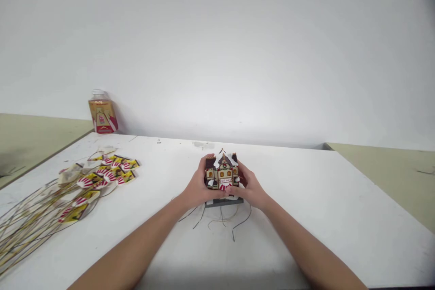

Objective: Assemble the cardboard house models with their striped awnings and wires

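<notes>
- Miniature Christmas-village house (223, 173), with a snow-capped roof, yellow windows and a dark base, is seen standing upright on the white table (306, 199), near the middle of the tabletop and toward its far edge.
- The house is held from both sides: the left hand (199, 186) is wrapped against its left wall, with the fingers curled over the roof corner.
- The right hand (249, 186) is pressed against its right wall, the thumb laid across the lower front of the house.
- A few thin loose wires (222, 222) are spread on the table just in front of the base, between the two wrists.
- A heap of red-and-white striped picks on long thin stems (84, 183) is laid well apart to the left.
- An orange-labelled bottle (102, 112) is stood at the far left corner, against the wall.
</notes>
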`<state>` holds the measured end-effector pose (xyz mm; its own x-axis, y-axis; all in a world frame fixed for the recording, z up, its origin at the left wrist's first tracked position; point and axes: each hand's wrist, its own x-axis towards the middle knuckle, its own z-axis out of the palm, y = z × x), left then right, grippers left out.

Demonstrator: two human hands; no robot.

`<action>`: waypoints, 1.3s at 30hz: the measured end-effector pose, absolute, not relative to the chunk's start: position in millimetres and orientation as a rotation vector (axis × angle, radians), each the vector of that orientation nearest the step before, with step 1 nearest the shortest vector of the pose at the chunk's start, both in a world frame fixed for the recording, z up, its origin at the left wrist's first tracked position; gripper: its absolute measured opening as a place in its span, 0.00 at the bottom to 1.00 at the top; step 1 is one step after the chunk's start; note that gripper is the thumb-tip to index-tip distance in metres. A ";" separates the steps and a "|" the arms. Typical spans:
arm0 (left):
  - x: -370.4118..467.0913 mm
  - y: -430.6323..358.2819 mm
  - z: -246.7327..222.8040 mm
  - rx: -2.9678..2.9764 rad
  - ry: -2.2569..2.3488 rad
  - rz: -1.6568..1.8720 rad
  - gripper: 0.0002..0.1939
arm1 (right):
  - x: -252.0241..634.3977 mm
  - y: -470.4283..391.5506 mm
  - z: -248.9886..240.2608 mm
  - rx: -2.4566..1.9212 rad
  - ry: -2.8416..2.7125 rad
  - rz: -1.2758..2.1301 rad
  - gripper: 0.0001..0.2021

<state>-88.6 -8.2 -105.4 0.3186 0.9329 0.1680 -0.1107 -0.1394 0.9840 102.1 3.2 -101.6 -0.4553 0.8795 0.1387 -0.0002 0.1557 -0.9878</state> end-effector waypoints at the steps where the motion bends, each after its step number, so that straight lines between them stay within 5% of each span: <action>1: -88.1 -7.9 -105.4 1.399 0.845 1.112 0.49 | 102.1 4.1 -101.7 -0.853 -1.613 1.448 0.36; 6: -86.1 -6.1 -107.6 1.354 0.969 1.138 0.54 | 100.8 7.5 -103.8 -0.813 -1.443 1.621 0.28; 15: -86.7 -6.6 -103.6 1.263 0.921 1.164 0.52 | 98.7 6.4 -102.2 -0.775 -1.205 1.758 0.28; 21: -86.9 -5.2 -102.1 1.248 0.935 1.135 0.44 | 96.7 7.2 -101.2 -0.826 -1.158 1.761 0.27; 39: -86.1 1.3 -103.5 1.275 0.915 1.092 0.43 | 101.9 8.9 -98.9 -0.814 -1.315 1.618 0.28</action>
